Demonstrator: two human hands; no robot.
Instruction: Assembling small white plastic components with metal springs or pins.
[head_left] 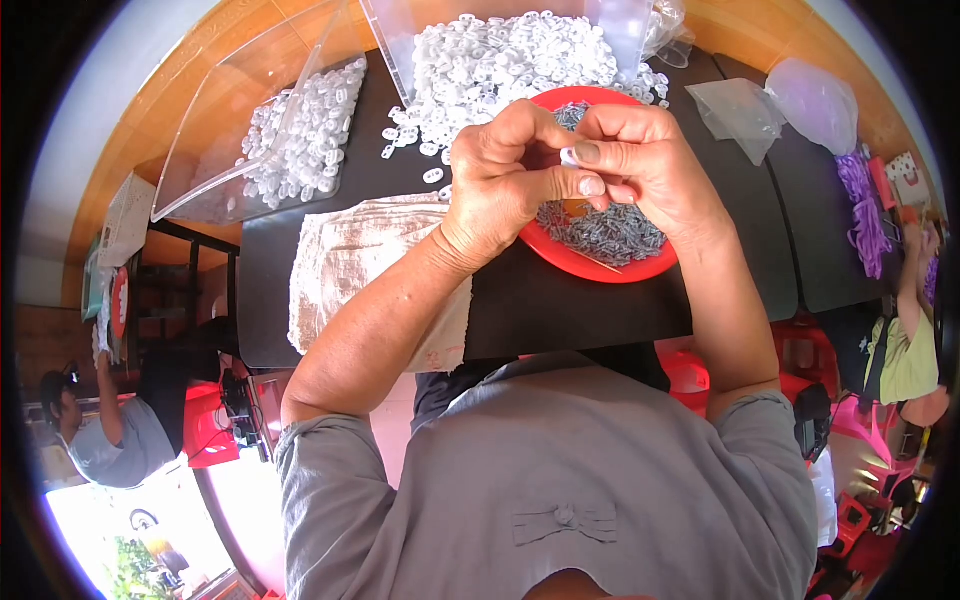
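Observation:
My left hand [505, 180] and my right hand [645, 160] meet above a red bowl [598, 270], fingertips pinched together. Between them shows a small white plastic piece [569, 156], mostly covered by my fingers. The right thumb and index finger close on it; the left fingers are bent in against it, though what they grip is hidden. Beneath the hands, the bowl holds a heap of small grey slender pieces [612, 235], with a thin stick [597, 262] near its front rim. Just beyond lies a pile of white oval plastic pieces with holes [500, 60].
A clear bin [215, 165] on its side at the left spills more white pieces. A folded stained cloth [335, 260] lies by my left forearm on the black table [560, 325]. Plastic bags [740, 115] and purple cord [868, 215] are at right. Other people sit at both sides.

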